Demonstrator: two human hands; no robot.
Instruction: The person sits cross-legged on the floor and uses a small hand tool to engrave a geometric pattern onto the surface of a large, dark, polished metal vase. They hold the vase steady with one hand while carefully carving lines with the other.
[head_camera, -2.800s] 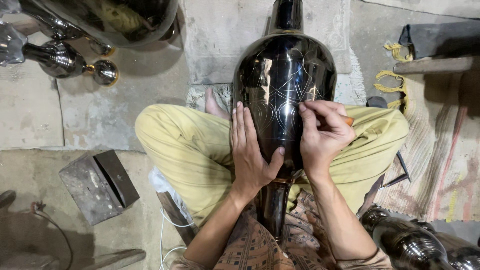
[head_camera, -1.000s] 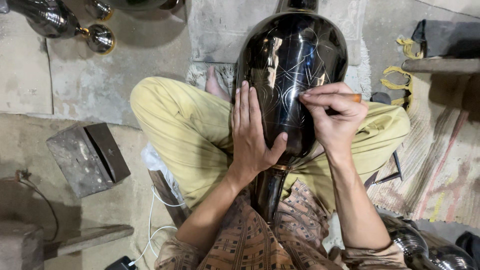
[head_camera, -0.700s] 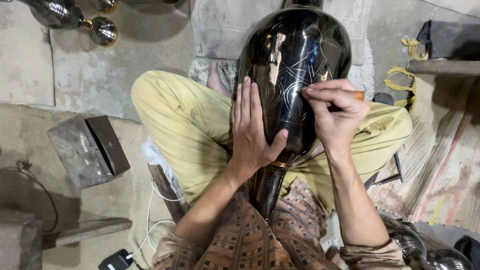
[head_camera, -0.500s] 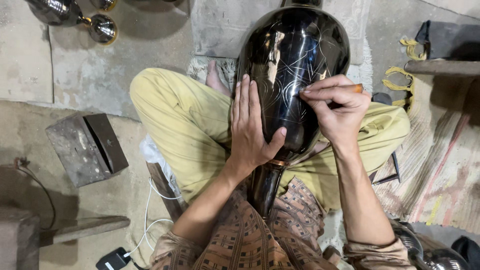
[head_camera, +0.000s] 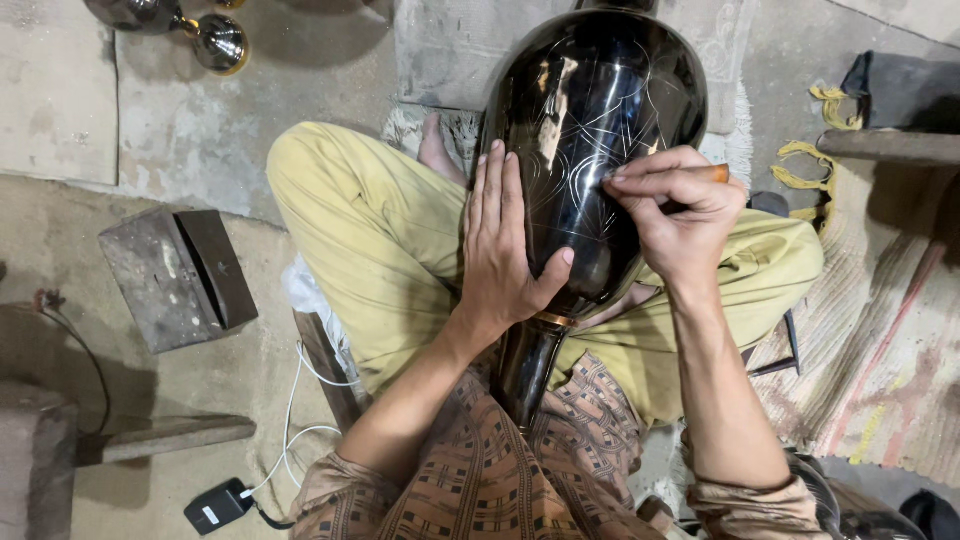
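We are sitting cross-legged on the floor in yellow trousers (head_camera: 360, 230), and a large black metal vase (head_camera: 590, 130) is lying across our lap, its wide belly pointing to the far side and its narrow neck (head_camera: 525, 365) running back toward our body between our knees. A thin brass-coloured ring is showing where the belly is narrowing into the neck. Fine pale lines are curving across the glossy surface of the vase. We cannot tell what, if anything, is inside it, since its mouth is hidden near our shirt.

Our left hand (head_camera: 505, 245) is lying flat on the left flank of the vase, fingers straight and close together, pointing far, with the thumb spreading right across the belly. Our right hand (head_camera: 675, 210) is resting on the right side of the belly, its fingers curling together and pinching a small engraving tool (head_camera: 710, 173) with an orange-brown handle; the handle end is sticking out to the right, and the tip is hiding under the fingertips against the metal.

On the left, a dark metal block (head_camera: 175, 275) is lying on the concrete floor. At the far left, round shiny brass pieces (head_camera: 220, 42) are standing. Near our left knee, a white cable (head_camera: 300, 400) is running to a small black plug (head_camera: 218, 505). On the right, a striped woven mat (head_camera: 890, 350) is covering the ground.
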